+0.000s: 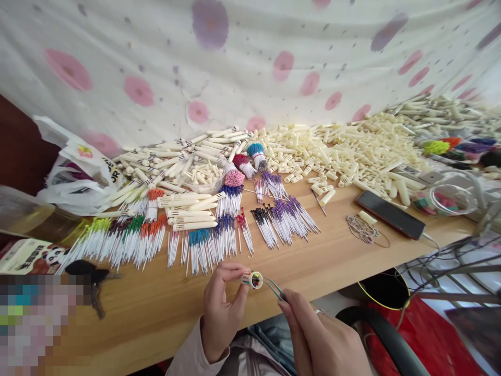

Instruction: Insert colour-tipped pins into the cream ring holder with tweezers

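Observation:
Between its thumb and fingertips my left hand [221, 312] pinches a short cream pen barrel [255, 280]. Its round open end faces me, and several coloured pieces show inside. My right hand [323, 334] is closed on a pair of thin tweezers [275, 289], whose tips are at or just beside the barrel's open end; I cannot tell whether they touch it. Beyond the hands, pen refills with white tubes and purple tops [291, 222] lie in a fan. Further left are rows of refills with blue tops [200, 245] and orange tops [154, 235].
Cream pen barrels [344, 149] are heaped along the floral curtain [250, 68]. A phone [390, 214] and a coil of string [364, 230] lie right on the wooden table [156, 313]. Keys [94, 282] and a plastic bag [78, 172] are left. A chair armrest [385, 337] stands lower right.

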A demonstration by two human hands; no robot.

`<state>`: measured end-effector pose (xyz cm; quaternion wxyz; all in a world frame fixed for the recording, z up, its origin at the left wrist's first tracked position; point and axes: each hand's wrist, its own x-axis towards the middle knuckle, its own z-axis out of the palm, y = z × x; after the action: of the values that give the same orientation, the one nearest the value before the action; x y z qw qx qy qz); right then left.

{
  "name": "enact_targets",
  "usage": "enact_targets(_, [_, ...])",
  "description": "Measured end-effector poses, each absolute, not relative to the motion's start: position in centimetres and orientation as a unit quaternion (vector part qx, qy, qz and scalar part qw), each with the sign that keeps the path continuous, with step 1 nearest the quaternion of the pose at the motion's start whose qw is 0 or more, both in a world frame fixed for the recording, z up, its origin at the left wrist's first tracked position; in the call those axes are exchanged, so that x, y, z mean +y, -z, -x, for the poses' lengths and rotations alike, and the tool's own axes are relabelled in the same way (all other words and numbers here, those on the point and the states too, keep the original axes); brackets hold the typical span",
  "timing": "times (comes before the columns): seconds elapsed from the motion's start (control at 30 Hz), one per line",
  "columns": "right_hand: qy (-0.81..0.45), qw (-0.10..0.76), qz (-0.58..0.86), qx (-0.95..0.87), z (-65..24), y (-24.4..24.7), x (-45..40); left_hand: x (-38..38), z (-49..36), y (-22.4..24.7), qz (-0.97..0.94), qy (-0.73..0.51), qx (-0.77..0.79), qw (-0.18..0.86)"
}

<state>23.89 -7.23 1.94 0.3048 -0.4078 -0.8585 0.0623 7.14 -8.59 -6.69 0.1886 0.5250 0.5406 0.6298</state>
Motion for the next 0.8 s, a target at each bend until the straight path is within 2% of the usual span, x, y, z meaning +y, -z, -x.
enact_targets(0.37, [-0.045,0.258,0.415,-0.871,-24.1,-1.6,-7.3,-8.7,-6.9,6.6,-0.553,-0.622,0.523,0.182])
enact_targets(0.8, [-0.028,0.26,0.411,-0.873,-23.0,-0.8,-7.9,-8.9,-6.9,7.2,-0.563,-0.622,0.531,0.119])
